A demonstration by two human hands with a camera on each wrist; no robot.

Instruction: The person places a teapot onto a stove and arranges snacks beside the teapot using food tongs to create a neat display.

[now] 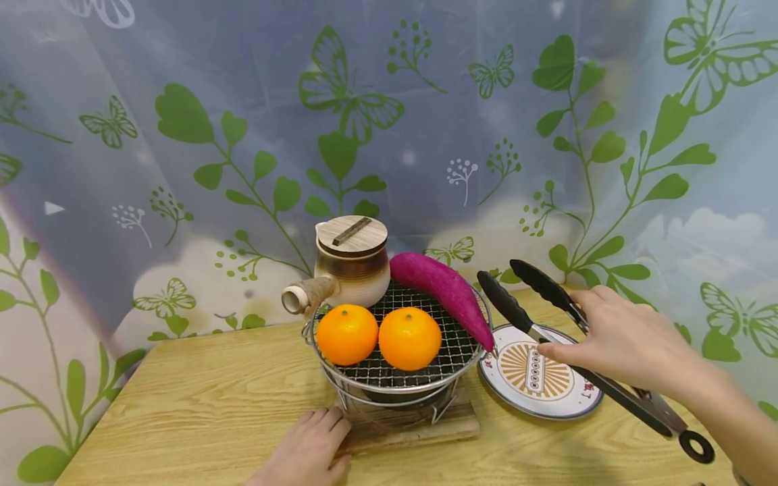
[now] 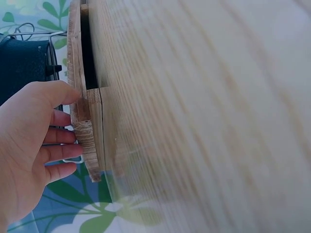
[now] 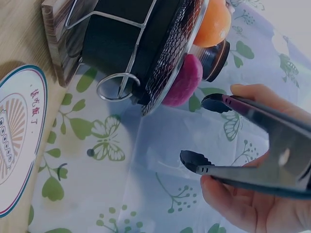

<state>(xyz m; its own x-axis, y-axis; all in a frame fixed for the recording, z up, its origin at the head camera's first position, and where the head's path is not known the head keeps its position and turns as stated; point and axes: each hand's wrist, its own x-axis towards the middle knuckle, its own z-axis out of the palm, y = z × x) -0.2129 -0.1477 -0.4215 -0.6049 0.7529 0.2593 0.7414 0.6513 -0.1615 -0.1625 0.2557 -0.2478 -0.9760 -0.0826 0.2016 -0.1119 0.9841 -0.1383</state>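
Note:
In the head view my right hand (image 1: 632, 337) grips a pair of black-tipped tongs (image 1: 614, 388), thumb on one arm and fingers on the other. The tong tips stand apart with nothing between them, over the back of a plate (image 1: 583, 398). Just left of them a purple sweet potato (image 1: 440, 287) lies along the right side of a round wire grill (image 1: 395, 381). Two oranges (image 1: 348, 335) sit at the grill's front. My left hand (image 1: 310, 449) rests at the left edge of the wooden board (image 1: 419, 432) under the grill; the left wrist view shows thumb and fingertips at that edge (image 2: 82, 124).
A clay pot (image 1: 358, 280) with a wooden lid and a rope-wrapped side handle stands at the back left of the grill. Behind the wooden table (image 1: 213, 385) hangs a patterned curtain (image 1: 255, 101) with green leaves and butterflies. The printed plate lies right of the board.

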